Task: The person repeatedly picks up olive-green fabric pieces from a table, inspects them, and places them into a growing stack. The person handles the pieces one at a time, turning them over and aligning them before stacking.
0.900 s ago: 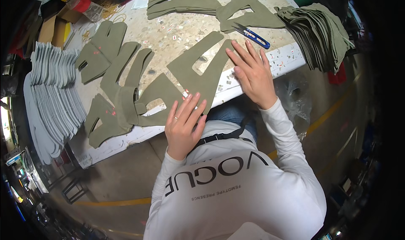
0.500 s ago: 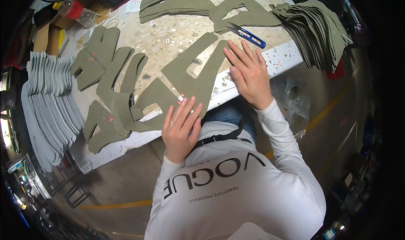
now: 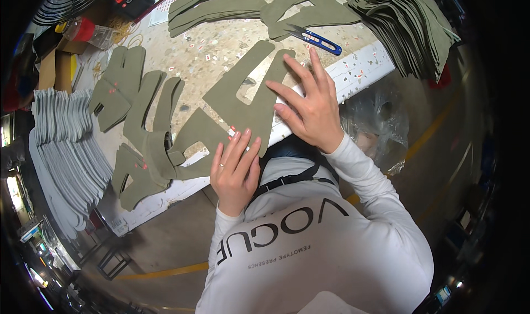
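An olive-green cut fabric piece (image 3: 251,112) with a long slot lies flat at the table's near edge. My left hand (image 3: 234,173) rests on its lower end with the fingers stretched out, beside small red-and-white marks. My right hand (image 3: 313,107) is over the right-hand strip of the same piece, fingers spread, the index fingertip near the strip's far end. Neither hand grips anything. Blue-handled thread snips (image 3: 321,43) lie just beyond my right hand. Joined to or overlapping the piece on the left, more olive pieces (image 3: 157,154) curl up in a loop; I cannot tell which.
A tall stack of grey pieces (image 3: 72,156) stands at the left. Olive stacks lie at the far side (image 3: 221,7) and far right (image 3: 406,29). A red-labelled bottle (image 3: 91,32) lies at the back left. Scraps litter the table (image 3: 193,54); a clear plastic bag (image 3: 378,129) hangs below its edge.
My right hand has slid left over the fabric strip and its fingers have spread wider. My left hand stays on the lower end. The whole view has shifted slightly.
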The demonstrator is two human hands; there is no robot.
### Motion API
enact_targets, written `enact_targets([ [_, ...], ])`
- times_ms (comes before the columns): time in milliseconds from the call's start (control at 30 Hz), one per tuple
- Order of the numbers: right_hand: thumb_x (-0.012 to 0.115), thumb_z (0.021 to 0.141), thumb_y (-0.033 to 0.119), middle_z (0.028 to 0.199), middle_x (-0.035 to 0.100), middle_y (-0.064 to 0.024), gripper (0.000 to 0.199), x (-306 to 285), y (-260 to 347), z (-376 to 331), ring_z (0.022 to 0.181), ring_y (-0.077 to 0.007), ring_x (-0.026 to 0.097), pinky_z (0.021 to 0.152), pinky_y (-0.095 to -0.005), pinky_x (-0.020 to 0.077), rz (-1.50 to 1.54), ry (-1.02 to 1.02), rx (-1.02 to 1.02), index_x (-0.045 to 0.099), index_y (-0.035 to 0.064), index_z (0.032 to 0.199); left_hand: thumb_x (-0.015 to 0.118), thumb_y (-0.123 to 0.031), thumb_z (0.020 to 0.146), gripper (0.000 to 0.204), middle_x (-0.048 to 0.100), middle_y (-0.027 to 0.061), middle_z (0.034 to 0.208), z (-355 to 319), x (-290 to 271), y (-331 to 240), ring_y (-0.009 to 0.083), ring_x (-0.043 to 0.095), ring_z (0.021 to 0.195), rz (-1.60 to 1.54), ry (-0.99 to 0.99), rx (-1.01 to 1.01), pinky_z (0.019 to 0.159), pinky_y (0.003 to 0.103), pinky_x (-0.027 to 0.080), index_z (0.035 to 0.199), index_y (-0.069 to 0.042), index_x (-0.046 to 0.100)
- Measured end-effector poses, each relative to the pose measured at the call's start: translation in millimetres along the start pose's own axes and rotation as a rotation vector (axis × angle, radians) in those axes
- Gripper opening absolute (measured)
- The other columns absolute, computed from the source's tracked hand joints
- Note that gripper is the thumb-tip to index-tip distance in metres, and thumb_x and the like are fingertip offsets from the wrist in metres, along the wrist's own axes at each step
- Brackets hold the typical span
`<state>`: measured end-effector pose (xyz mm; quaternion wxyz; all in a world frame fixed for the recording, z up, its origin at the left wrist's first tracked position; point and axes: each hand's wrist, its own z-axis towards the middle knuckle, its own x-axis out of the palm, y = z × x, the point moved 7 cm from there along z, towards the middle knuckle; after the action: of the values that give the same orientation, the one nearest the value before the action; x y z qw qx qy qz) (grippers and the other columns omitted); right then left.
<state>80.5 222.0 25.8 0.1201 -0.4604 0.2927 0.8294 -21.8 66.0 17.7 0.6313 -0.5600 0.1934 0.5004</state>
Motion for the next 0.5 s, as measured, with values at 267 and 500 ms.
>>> enact_targets([
  [267, 0.063, 0.089, 0.036, 0.145, 0.045, -0.0133, 0.031, -1.3, -6.1, 0.7, 0.143, -0.0414, 0.023, 0.107, -0.0499, 0.0279, -0.015, -0.028, 0.049, 0.07, 0.0236, 0.117, 0.064, -0.007, 0.083, 0.034, 0.064, 0.006, 0.128, -1.1, 1.5, 2.1, 0.0256, 0.058, 0.124, -0.029, 0.027, -0.02, 0.106, 0.049, 0.038, 0.116, -0.015, 0.072],
  [500, 0.062, 0.089, 0.035, 0.141, 0.047, -0.0147, 0.032, -1.8, -12.2, 2.6, 0.142, -0.042, 0.025, 0.107, -0.05, 0.0281, -0.015, -0.045, 0.088, 0.07, 0.0233, 0.117, 0.067, -0.009, 0.081, 0.036, 0.065, 0.0029, 0.127, -0.4, 0.3, 1.2, 0.0224, 0.06, 0.121, 0.009, 0.013, -0.007, 0.103, 0.045, 0.041, 0.115, -0.017, 0.072],
])
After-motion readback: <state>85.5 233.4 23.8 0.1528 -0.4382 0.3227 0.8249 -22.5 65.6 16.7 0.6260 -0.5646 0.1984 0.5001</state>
